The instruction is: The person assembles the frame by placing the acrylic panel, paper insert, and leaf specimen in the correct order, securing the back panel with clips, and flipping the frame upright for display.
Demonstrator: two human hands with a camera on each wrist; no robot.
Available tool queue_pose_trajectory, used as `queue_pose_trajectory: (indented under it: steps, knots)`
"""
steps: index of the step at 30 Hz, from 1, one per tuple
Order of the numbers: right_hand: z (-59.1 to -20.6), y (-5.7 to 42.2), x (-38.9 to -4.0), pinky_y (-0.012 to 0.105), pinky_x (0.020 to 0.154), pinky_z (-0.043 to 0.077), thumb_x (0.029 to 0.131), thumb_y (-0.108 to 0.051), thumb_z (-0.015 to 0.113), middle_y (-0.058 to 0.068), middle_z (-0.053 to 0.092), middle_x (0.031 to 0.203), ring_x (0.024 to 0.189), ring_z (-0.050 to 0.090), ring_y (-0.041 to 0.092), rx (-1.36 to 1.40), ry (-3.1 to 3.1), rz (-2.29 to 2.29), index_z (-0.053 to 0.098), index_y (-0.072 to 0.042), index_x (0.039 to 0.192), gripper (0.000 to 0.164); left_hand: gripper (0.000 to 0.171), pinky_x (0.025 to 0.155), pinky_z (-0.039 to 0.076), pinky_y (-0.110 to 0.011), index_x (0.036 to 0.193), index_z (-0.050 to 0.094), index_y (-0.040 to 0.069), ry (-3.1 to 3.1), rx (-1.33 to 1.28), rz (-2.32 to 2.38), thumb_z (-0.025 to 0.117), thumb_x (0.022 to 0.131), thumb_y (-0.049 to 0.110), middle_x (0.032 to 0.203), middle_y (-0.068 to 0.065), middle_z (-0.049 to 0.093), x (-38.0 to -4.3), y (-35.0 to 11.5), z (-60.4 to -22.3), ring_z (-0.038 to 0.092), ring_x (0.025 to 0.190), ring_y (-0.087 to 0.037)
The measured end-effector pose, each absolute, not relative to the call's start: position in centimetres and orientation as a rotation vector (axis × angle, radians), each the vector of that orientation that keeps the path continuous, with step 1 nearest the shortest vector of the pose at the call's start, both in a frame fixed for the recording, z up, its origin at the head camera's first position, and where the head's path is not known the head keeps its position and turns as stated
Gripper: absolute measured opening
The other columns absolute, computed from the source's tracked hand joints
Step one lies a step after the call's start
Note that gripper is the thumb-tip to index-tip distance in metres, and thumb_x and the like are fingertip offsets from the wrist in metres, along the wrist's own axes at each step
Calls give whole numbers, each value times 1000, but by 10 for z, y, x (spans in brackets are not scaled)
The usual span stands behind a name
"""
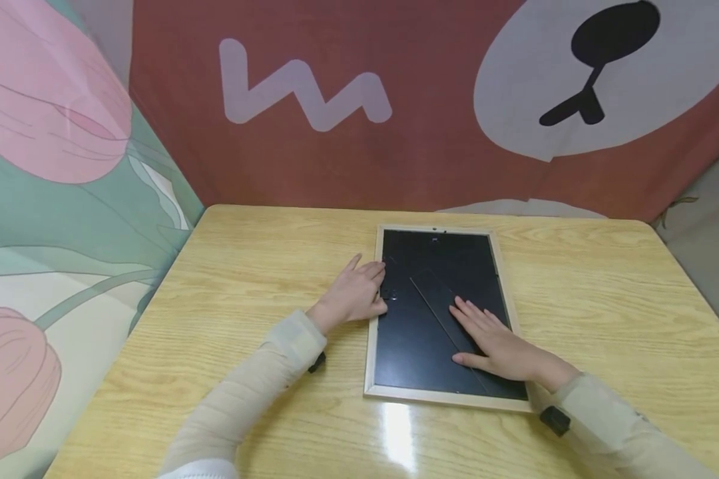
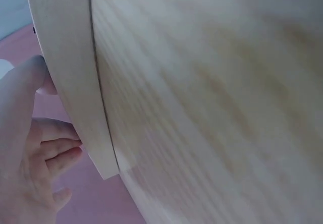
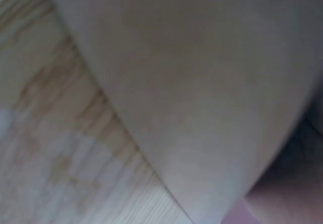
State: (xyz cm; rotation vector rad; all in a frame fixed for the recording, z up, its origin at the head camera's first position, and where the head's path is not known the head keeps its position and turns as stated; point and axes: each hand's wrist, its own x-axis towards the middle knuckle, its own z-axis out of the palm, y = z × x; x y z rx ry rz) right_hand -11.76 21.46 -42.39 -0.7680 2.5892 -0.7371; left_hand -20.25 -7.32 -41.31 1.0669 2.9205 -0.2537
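A picture frame (image 1: 443, 398) with a pale wooden border lies on the table, its black back panel (image 1: 413, 352) facing up. On that panel is a slanting strip outline, partly hidden by my right hand (image 1: 503, 346), which rests palm down with fingers spread on the lower right of the panel. My left hand (image 1: 356, 293) touches the frame's left side, thumb and fingertips on the border and the panel's edge. In the left wrist view, the thumb and fingers of the left hand (image 2: 30, 163) reach over the frame's wooden side (image 2: 70, 72). The right wrist view shows the wooden side (image 3: 192, 82) close up.
The frame stands on a light wood-grain table (image 1: 263, 253). Behind it hangs a reddish cloth (image 1: 425, 153) with a printed animal face, and a flowered cloth (image 1: 78, 233) covers the left side. Small metal clips (image 1: 435, 239) sit at the panel's edges.
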Motion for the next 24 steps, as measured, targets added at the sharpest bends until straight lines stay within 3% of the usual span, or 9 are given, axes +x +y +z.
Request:
queue_pose_trajectory:
  steps: [15, 24]
  knots:
    - [-426, 215, -117, 49, 123, 2, 93, -46, 56, 20, 6, 161, 147, 7, 43, -773, 2607, -725, 18, -3, 152, 82, 68, 121, 22, -49, 149, 28, 0, 2717, 941, 308, 45, 97, 42, 160, -10, 19, -200, -88, -417, 20, 148, -24]
    - [-425, 216, -118, 53, 122, 4, 93, -48, 55, 19, 6, 161, 147, 7, 42, -755, 2603, -719, 17, -4, 152, 83, 85, 123, 15, -39, 153, 13, 5, 2399, 882, 684, 60, 91, 42, 163, -5, -1, -199, -101, -415, 7, 150, -26]
